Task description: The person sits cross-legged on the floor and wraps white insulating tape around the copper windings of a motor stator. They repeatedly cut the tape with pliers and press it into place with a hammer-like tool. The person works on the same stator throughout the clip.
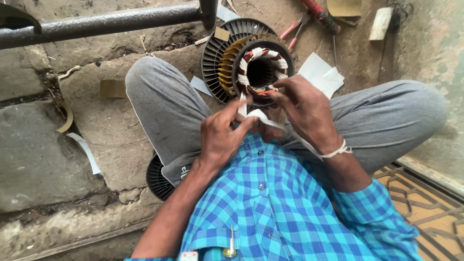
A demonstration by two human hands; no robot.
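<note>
I sit cross-legged in grey trousers and a blue checked shirt. A round motor stator (pixel 261 70) with copper windings bound in white tape rests between my knees on a black finned housing (pixel 217 53). My left hand (pixel 223 133) pinches a strip of white tape (pixel 258 116) just below the stator. My right hand (pixel 305 108) grips the stator's near edge with its fingers on the windings, and the same white strip runs under it toward my wrist.
A rusty metal bar (pixel 101 21) crosses the top left. Red-handled pliers (pixel 296 30), a red-handled tool (pixel 320 13) and white paper pieces (pixel 321 72) lie on the stone floor beyond. Another black finned part (pixel 157 181) sits under my left knee. A patterned metal grate (pixel 425 203) is at the right.
</note>
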